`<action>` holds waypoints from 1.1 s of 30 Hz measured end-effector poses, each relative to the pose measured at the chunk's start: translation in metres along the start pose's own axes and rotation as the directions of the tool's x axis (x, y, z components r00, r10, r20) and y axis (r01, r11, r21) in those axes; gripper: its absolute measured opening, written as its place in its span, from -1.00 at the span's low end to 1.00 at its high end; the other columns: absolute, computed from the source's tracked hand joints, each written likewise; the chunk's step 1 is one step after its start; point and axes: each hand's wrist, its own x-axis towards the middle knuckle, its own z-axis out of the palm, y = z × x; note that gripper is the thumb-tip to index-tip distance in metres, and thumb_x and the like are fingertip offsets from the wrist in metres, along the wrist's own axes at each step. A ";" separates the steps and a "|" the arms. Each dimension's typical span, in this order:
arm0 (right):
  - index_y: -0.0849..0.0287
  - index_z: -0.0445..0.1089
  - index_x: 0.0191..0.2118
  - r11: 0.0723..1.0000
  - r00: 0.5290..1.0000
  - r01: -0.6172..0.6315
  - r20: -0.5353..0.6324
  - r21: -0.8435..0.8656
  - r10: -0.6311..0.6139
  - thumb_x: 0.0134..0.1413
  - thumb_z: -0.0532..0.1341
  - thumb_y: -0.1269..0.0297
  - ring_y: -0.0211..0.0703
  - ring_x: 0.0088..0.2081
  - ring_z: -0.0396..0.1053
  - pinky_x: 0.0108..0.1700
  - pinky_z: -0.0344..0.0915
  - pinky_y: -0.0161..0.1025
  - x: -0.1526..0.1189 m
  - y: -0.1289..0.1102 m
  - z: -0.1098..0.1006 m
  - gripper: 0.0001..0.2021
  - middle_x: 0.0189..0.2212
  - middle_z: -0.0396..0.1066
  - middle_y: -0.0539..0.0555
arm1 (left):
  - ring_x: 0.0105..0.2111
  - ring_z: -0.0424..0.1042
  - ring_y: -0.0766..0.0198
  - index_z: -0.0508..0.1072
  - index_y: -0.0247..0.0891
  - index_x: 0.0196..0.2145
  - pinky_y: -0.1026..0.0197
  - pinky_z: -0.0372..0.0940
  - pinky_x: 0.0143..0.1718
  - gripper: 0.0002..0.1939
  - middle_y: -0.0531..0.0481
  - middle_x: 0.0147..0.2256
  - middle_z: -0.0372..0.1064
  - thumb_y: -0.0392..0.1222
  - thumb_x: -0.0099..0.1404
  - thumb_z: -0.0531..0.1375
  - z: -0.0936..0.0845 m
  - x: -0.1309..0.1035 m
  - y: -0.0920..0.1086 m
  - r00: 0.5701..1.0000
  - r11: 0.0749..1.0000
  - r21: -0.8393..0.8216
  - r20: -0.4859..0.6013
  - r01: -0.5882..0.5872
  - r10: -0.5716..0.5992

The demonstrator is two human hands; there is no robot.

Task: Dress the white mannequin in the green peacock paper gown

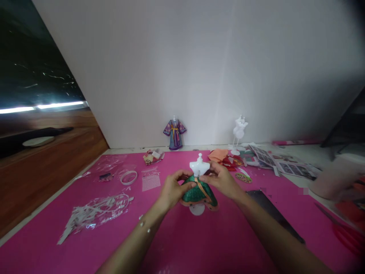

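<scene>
A small white doll mannequin stands upright in front of me on a round white base. Around its lower half sits a green doll skirt with an orange-tan border and a tan strip down the front. My left hand pinches the skirt's waist from the left, thumb across the front. On the other side, my right hand has its fingers closed at the waist, by the top of the tan strip. The mannequin's shoulders and neck knob are bare.
A dressed doll form and a bare white mannequin stand by the wall. Left lie a bag of white strips, a tape roll and a bead sheet. Right are a dark flat slab, fabric scraps and red-handled scissors.
</scene>
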 end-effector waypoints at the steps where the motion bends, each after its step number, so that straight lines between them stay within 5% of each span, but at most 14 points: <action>1: 0.14 0.34 -0.25 1.000 1.000 0.002 0.003 0.011 -0.002 -0.09 0.33 0.20 -0.11 -0.28 0.47 -0.24 0.39 -0.18 0.000 0.001 -0.001 -0.73 -0.34 0.49 0.04 | -0.29 0.44 0.18 0.46 -0.25 -0.33 0.17 0.31 -0.20 -0.74 -0.02 -0.36 0.47 -0.18 -0.02 0.36 -0.001 0.001 -0.001 1.000 1.000 -0.011 0.014 0.003 -0.003; 14: 0.14 0.43 -0.24 0.997 0.998 0.029 -0.046 -0.077 -0.033 -0.06 0.32 0.27 -0.11 -0.29 0.47 -0.23 0.40 -0.16 -0.006 -0.008 -0.005 -0.80 -0.35 0.51 0.05 | -0.22 0.43 0.16 0.47 -0.26 -0.29 0.15 0.28 -0.13 -0.71 -0.03 -0.31 0.47 -0.29 -0.03 0.37 -0.015 0.007 0.005 0.974 1.000 0.006 0.227 -0.003 0.002; 22: 0.14 0.41 -0.28 0.986 0.990 0.035 -0.128 -0.162 -0.056 -0.03 0.31 0.32 -0.10 -0.29 0.45 -0.19 0.39 -0.13 -0.022 -0.002 0.008 -0.86 -0.34 0.46 0.05 | -0.21 0.43 0.17 0.45 -0.27 -0.27 0.14 0.27 -0.12 -0.72 -0.04 -0.30 0.48 -0.32 0.00 0.34 -0.012 0.006 -0.002 0.975 1.000 -0.005 0.221 0.008 -0.007; 33: 0.15 0.45 -0.17 0.999 1.000 0.003 -0.010 -0.053 -0.004 -0.02 0.31 0.30 -0.06 -0.20 0.48 -0.09 0.40 -0.08 -0.022 0.008 -0.004 -0.77 -0.24 0.52 0.09 | -0.19 0.45 0.13 0.53 -0.22 -0.15 0.13 0.30 -0.09 -0.71 -0.05 -0.23 0.50 -0.19 0.13 0.31 -0.022 0.008 0.005 0.898 0.990 -0.125 0.439 0.060 0.001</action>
